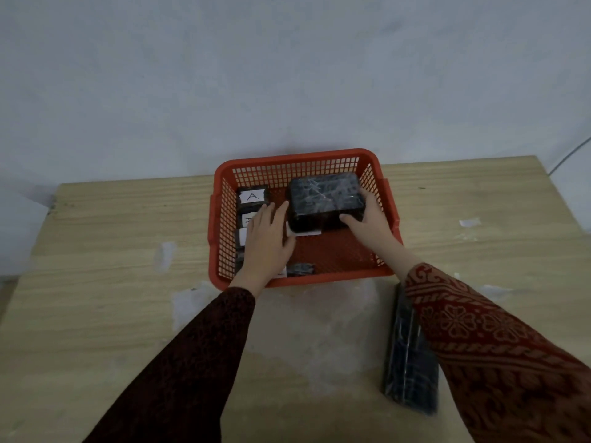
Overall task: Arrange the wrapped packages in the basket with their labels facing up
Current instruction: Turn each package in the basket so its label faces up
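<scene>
Inside the red basket, the right hand clamps a large wrapped package, long axis left-right, label underneath. The left hand rests open beside it. 1 more package lies on the wooden table by a pale wall.

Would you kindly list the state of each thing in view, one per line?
Basket: on the table, holding packages.
Large package: in the basket, no label on top.
Package A: label up.
Long package: outside the basket, on the table.
Left hand: open, resting flat.
Right hand: grip on the large package.
</scene>
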A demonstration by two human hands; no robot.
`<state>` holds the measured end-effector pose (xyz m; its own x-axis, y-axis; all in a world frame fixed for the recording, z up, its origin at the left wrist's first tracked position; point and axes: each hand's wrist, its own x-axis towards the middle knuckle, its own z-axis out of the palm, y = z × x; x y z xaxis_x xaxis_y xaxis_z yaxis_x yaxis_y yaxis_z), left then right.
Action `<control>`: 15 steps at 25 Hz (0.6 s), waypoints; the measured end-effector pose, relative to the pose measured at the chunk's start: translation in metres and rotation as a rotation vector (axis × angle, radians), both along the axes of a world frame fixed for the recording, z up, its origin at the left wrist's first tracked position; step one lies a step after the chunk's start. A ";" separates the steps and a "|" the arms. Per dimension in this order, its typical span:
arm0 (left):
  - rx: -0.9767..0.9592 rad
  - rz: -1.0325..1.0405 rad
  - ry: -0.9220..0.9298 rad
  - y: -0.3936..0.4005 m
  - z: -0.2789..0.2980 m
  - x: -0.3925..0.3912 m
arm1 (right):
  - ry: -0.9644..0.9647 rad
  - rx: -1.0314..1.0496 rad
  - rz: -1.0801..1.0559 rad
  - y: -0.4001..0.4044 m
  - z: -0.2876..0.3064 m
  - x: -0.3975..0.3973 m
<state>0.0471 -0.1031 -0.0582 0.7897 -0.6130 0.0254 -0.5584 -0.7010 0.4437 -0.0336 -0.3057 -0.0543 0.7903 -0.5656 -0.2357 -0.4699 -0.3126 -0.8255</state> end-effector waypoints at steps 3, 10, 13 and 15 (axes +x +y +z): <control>0.140 -0.008 0.192 -0.026 -0.017 0.007 | 0.021 -0.029 0.088 0.001 -0.007 -0.003; 0.008 0.140 -0.010 -0.037 -0.023 0.009 | -0.050 -0.369 0.241 -0.001 0.009 -0.016; -0.187 0.144 -0.007 -0.033 -0.015 0.017 | -0.140 -0.515 0.214 -0.007 0.025 -0.010; -0.312 0.140 0.113 -0.032 -0.006 0.022 | -0.183 -0.452 0.203 -0.020 0.037 0.000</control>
<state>0.0693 -0.1355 -0.0642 0.8741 -0.4749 0.1023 -0.4018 -0.5882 0.7019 -0.0340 -0.3256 -0.0173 0.9000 -0.4099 0.1483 -0.2234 -0.7259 -0.6505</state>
